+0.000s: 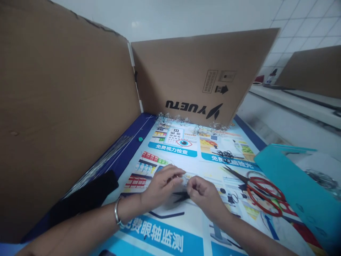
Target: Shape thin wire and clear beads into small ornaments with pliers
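Note:
My left hand [162,185] and my right hand [202,193] meet over a printed poster mat [186,227] on the table. Both pinch a small clear, thin piece [186,179] between their fingertips. A small dark item [181,196] lies on the mat just under the hands; I cannot make out what it is. A silver bangle [117,212] circles my left wrist.
Red-handled scissors [262,195] lie to the right. Beyond them a teal folder [295,188]. A black pouch [85,197] lies at the left. Cardboard panels [61,106] wall the left and back [197,74]. Small clear parts [183,119] line the back panel's foot, with dark wire pieces [225,154] nearby.

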The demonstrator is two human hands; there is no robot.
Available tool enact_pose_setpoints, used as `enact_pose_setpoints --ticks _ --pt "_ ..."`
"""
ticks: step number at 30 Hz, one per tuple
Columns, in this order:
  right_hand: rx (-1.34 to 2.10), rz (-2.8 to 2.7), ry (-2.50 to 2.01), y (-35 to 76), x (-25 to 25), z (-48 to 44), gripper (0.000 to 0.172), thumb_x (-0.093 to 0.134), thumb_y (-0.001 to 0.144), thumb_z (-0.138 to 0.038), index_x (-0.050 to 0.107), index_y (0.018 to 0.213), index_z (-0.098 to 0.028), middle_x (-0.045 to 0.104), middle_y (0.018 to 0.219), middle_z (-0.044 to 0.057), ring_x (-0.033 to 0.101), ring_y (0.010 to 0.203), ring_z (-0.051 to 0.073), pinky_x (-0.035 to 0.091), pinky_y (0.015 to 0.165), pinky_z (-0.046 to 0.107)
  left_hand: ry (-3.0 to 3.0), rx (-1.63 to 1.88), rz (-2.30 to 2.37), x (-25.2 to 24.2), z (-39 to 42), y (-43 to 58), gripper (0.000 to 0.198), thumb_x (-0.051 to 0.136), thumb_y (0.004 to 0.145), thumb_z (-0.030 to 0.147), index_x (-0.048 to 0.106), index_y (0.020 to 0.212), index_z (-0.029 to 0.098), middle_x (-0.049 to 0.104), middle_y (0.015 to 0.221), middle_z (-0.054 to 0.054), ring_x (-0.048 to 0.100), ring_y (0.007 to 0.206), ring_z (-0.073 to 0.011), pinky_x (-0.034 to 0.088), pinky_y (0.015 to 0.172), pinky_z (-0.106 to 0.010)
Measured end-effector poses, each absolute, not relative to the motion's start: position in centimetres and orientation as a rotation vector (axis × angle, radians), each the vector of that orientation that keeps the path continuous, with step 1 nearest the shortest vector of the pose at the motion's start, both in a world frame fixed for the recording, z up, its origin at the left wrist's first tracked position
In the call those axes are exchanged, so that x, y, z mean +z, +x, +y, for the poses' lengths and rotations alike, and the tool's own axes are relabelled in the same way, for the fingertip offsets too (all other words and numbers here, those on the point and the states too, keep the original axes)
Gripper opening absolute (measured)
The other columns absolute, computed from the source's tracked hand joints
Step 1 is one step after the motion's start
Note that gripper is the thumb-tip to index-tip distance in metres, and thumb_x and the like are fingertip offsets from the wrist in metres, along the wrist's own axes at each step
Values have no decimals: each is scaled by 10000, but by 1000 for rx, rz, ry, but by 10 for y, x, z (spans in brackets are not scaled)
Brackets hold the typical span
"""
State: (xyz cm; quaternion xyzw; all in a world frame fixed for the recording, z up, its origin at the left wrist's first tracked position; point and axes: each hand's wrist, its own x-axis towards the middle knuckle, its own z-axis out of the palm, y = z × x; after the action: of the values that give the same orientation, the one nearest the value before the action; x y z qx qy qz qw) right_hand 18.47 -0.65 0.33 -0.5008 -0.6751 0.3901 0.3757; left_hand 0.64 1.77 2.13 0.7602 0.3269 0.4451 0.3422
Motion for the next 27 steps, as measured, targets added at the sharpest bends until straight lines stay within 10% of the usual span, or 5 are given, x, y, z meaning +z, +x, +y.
enact_pose_setpoints --ticks 10,13,18,27 --pt "1226 -1874 -1211 180 18 -18 64 443 654 -190 394 614 -201 385 573 -52 377 556 102 318 504 213 1950 1013 578 26 -3 10 205 510 870 279 668 791 176 658 773 -78 592 791 -177 459 752 -288" --pt "853 -2275 -1219 197 32 -10 22 488 696 -180 509 695 -188 532 688 -3 479 659 138 387 624 257 1692 996 653 22 -3 12 218 509 864 302 619 754 150 644 724 -61 574 633 -131 458 634 -250" --pt "258 -2673 -1545 226 36 -6 493 671 651 -306 546 1115 -199 485 1208 151 401 1114 327 365 853 457 1261 887 725 13 1 16 252 547 828 387 497 769 147 590 616 0 448 391 -47 298 393 -159" --pt "246 -2742 -1438 216 29 -12 443 523 641 -154 545 1081 -196 480 1187 110 369 1099 276 321 878 409 1166 889 731 8 5 17 275 559 825 412 476 795 151 562 595 29 415 383 -30 277 391 -149"
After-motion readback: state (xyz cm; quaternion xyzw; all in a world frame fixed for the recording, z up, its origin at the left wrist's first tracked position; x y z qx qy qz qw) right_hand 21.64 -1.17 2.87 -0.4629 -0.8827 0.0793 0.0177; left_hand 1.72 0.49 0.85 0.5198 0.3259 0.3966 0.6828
